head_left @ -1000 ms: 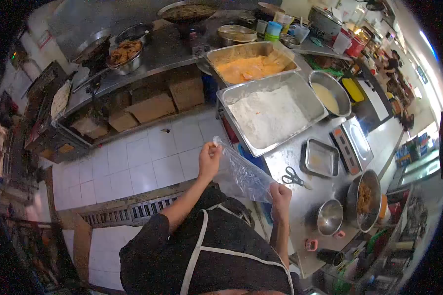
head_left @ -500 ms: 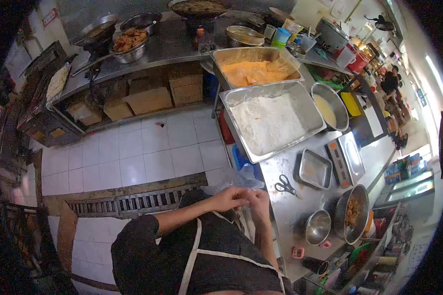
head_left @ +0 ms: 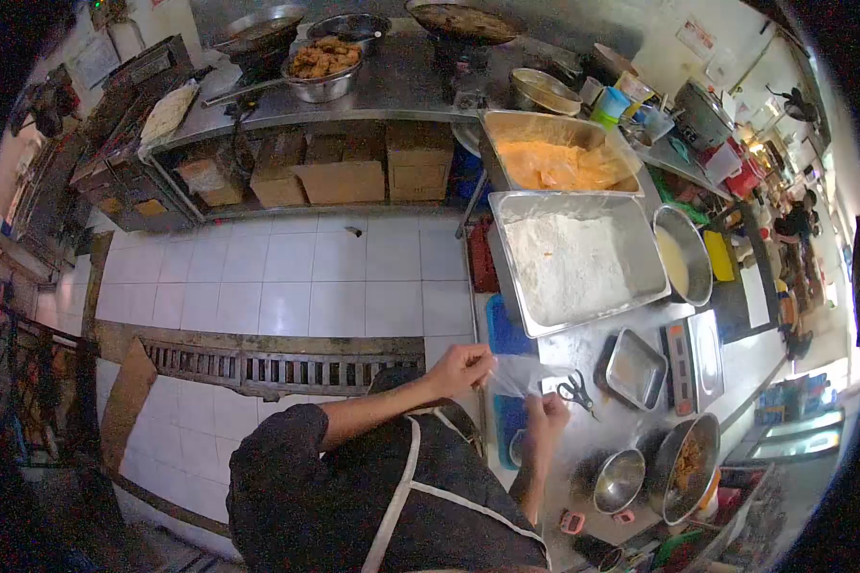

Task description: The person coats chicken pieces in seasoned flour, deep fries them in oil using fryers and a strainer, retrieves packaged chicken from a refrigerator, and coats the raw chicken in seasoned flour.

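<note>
Between my hands a thin, clear plastic bag (head_left: 518, 375) is stretched out beside the counter's edge; it could also be a glove. My left hand (head_left: 466, 371) pinches one end of it. At the other end my right hand (head_left: 547, 416) has its fingers closed on the plastic. Black-handled scissors (head_left: 575, 393) lie on the steel counter just right of my right hand. Beyond my hands stands a large steel tray (head_left: 677, 287) of white flour. Behind that is another steel tray (head_left: 495, 158) holding orange, coated-looking pieces.
Right of the scissors are a small steel pan (head_left: 634, 368) and an induction cooker (head_left: 695, 363). A steel bowl (head_left: 620, 480) and a bigger bowl (head_left: 695, 456) with brown food sit nearer me. A basin (head_left: 702, 258) holds pale liquid. A floor drain grate (head_left: 277, 371) lies at left.
My hands have moved apart, drawing the clear plastic out between them. Before, they were together near my waist. The view has shifted, so the counter and trays appear further right and lower.
</note>
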`<action>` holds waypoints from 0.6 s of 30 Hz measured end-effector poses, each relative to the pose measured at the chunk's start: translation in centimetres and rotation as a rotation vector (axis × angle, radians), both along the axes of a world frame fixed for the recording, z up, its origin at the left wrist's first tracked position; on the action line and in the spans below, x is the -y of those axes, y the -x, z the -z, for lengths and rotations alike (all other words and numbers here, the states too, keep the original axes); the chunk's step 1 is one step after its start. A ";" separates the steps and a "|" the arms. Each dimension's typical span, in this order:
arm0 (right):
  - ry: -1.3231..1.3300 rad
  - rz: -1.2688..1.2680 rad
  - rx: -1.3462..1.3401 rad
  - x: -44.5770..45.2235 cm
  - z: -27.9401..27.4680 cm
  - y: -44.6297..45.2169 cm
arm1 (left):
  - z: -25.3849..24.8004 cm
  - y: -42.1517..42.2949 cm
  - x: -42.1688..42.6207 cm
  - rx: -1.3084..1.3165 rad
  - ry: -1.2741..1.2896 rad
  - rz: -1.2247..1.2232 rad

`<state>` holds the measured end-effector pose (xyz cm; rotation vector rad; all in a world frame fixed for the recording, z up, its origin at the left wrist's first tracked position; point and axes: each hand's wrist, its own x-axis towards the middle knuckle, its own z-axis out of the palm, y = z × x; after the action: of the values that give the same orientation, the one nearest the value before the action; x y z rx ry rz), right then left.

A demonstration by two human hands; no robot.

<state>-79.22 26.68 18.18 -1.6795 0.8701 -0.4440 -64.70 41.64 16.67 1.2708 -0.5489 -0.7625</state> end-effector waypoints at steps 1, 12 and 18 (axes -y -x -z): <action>0.001 0.000 0.002 -0.2 -0.1 -0.2 | 0.2 0.1 0.0 0.002 0.001 0.000; 0.431 -0.667 -0.355 -0.7 0.0 -2.7 | -2.0 0.8 1.1 0.684 -0.013 0.234; -0.932 -0.356 0.270 -0.8 0.6 -2.8 | -2.6 1.9 -1.6 0.628 -0.299 0.455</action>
<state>-76.44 27.49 17.58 -0.8476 0.4389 0.0093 -66.57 43.19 19.26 1.6995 -1.3012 -0.8330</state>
